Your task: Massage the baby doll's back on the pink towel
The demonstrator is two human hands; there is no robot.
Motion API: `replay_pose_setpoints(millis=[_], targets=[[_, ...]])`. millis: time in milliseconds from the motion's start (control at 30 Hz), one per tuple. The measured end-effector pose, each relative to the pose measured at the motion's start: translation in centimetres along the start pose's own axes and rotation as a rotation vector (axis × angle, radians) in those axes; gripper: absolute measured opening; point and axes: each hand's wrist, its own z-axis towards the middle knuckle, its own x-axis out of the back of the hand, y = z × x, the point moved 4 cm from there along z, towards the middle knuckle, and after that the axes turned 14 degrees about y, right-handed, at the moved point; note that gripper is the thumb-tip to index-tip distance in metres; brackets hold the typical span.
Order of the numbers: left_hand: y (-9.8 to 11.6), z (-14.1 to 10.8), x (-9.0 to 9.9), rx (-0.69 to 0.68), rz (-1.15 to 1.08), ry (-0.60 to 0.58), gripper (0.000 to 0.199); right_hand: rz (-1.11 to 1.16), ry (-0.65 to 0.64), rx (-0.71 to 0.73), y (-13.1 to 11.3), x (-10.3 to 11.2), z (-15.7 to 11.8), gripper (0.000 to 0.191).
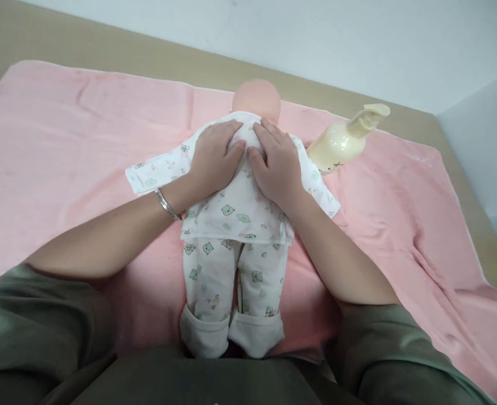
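A baby doll [256,98] in white printed pajamas lies face down on a pink blanket [104,124], its bald head pointing away from me. On the left side of its upper back rests my left hand [216,154], palm down, fingers laid out flat. My right hand [278,163] lies likewise on the right side, its fingertips near the neck. The two thumbs point toward each other with a small gap between them. Neither hand grips anything. The printed top [243,216] reaches past the hips, and the trousers [256,281] end in thick turned-up cuffs near my body.
A cream pump bottle [336,146] lies tilted beside the doll's right-hand sleeve, its pump pointing to the upper right. The blanket covers a wooden table [147,56], whose bare border shows along the back and right. A white wall [316,45] stands behind it.
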Motion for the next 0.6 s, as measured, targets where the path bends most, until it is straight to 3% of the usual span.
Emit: replay_pose_setpoints(millis=[167,400,600], targets=[[-0.22,0.08,-0.25,-0.005,0.04,0.002,0.067,-0.022,-0.006,0.001,-0.24,0.16,-0.08,0.056],[-0.48,-0.08,-0.1,-0.032,0.0,0.033,0.049,-0.062,-0.044,-0.025,-0.73,0.5,-0.04,0.059],[-0.15,0.03,-0.06,-0.028,0.041,0.015,0.047,-0.065,-0.034,-0.003,-0.44,0.32,-0.04,0.057]])
